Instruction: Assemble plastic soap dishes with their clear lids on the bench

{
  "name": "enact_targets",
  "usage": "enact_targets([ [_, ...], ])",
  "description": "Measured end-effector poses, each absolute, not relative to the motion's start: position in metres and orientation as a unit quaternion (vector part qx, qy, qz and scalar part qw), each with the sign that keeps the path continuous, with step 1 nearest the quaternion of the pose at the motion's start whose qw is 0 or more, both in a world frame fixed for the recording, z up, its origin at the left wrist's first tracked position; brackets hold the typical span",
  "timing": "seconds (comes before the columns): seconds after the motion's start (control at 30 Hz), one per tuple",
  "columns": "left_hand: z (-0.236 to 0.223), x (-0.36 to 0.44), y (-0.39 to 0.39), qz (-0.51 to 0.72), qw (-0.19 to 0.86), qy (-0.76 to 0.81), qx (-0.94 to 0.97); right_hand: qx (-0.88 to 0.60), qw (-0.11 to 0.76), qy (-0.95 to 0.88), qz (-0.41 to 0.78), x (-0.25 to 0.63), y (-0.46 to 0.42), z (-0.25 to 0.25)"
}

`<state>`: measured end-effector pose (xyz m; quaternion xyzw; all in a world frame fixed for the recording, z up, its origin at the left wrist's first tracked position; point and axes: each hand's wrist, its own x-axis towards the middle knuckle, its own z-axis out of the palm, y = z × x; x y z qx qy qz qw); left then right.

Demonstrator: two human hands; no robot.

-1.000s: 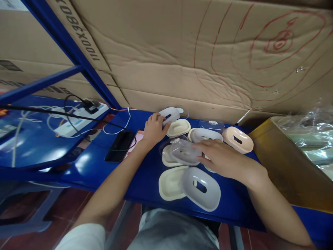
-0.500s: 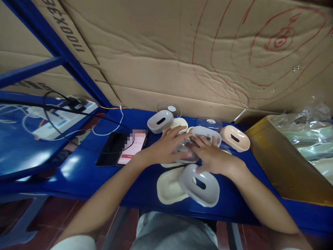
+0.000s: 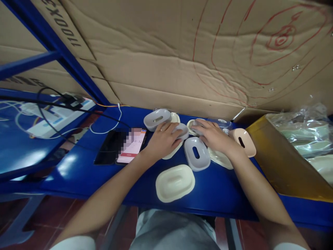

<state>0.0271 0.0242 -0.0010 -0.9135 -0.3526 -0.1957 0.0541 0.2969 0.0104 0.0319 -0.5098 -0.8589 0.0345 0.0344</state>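
Observation:
My left hand (image 3: 163, 139) has its fingers curled around a small grey oval dish (image 3: 182, 131), above a cream oval tray (image 3: 173, 152). My right hand (image 3: 214, 134) bends over a greyish piece (image 3: 198, 130), its fingertips and thumb at the edges; the palm hides part of it. Between the hands lies a grey slotted dish (image 3: 197, 154). Nearer to me sits a cream oval tray (image 3: 175, 183) with a raised middle. Another grey slotted dish (image 3: 157, 119) stands behind my left hand. A peach slotted dish (image 3: 244, 141) is right of my right hand.
Two phones lie at left, one dark (image 3: 106, 147), one with a lit screen (image 3: 132, 146). A power strip (image 3: 59, 119) with cables is farther left. At right stands a carton (image 3: 283, 163) with plastic-wrapped pieces (image 3: 309, 133). A cardboard wall (image 3: 161, 62) closes the back.
My hands, close together half a second ago, have moved apart. The front grey dish no longer covers the front cream tray; a grey slotted dish now lies in the middle between my hands.

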Motion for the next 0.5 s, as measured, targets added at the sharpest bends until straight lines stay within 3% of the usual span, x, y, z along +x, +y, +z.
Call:
enact_targets([
  [0.17, 0.014, 0.034, 0.008, -0.236, 0.059, -0.34, -0.908, -0.503, 0.091, -0.86, -0.008, 0.297, -0.003, 0.041],
  [0.3, 0.025, 0.025, -0.045, -0.241, 0.004, -0.277, -0.93, -0.452, 0.124, -0.883, 0.018, 0.3, -0.049, 0.041],
  [0.5, 0.002, -0.009, -0.127, -0.198, -0.082, -0.318, -0.923, -0.411, 0.12, -0.902, 0.056, 0.298, -0.099, 0.004],
])
